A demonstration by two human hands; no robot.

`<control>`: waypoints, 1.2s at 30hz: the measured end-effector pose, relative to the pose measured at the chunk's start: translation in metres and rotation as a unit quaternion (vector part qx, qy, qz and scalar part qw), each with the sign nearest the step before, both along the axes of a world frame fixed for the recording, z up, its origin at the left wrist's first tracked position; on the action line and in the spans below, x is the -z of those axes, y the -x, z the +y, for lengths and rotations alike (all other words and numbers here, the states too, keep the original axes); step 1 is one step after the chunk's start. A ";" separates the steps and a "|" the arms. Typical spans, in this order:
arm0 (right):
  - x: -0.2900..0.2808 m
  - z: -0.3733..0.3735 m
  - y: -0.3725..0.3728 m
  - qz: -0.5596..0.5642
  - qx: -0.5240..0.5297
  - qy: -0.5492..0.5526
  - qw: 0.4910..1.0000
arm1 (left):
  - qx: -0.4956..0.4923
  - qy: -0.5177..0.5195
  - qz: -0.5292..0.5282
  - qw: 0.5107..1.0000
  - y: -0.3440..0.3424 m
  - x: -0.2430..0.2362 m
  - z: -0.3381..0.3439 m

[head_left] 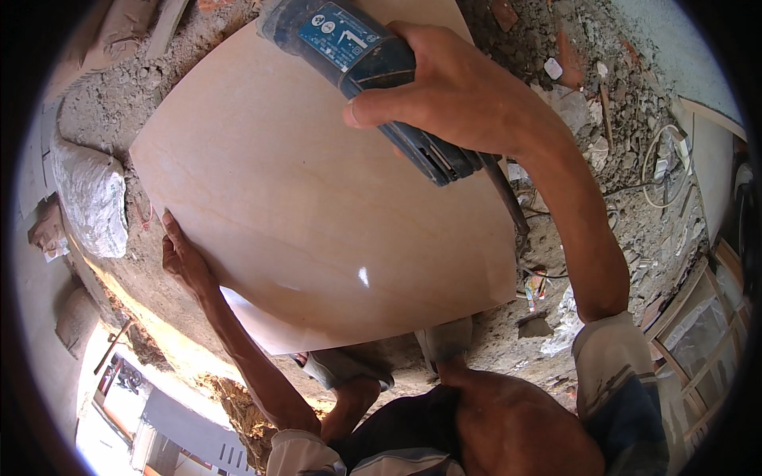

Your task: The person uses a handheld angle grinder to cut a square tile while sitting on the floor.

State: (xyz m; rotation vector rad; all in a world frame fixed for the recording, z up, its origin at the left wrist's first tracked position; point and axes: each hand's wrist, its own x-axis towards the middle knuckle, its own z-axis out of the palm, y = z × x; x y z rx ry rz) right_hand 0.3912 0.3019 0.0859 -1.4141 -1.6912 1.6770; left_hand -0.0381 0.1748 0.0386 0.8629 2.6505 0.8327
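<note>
My right hand [452, 91] is wrapped round the body of a dark blue angle grinder [373, 67], thumb along its near side. The grinder's front end runs to the upper edge of the view, so its disc cannot be made out. Beneath it is a large, glossy cream tile [317, 198] with faint veins. My left hand [184, 258] grips the tile's left edge, thumb on top and the other fingers partly hidden. The tile's near edge lies over my feet. From the grinder's rear, a thick dark cord [506, 194] hangs over the tile's right side.
Rubble and broken bits [611, 151] cover the ground on the right, with a pale looped cable [663, 166] among them. A whitish plastic sack [95, 198] lies at the left. Wooden frames [694, 341] lean at the lower right. A drop-like bright edge [159, 333] runs along the lower left.
</note>
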 end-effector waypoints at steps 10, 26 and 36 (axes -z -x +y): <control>0.001 0.001 0.000 0.007 0.001 -0.005 1.000 | -0.001 -0.006 -0.004 1.000 -0.002 -0.001 0.000; -0.020 -0.014 0.046 0.010 0.127 -0.044 0.991 | -0.036 0.052 -0.041 0.997 -0.002 -0.006 -0.017; -0.027 -0.019 0.067 0.011 0.117 -0.007 0.993 | -0.059 -0.003 -0.024 0.998 -0.016 -0.006 -0.035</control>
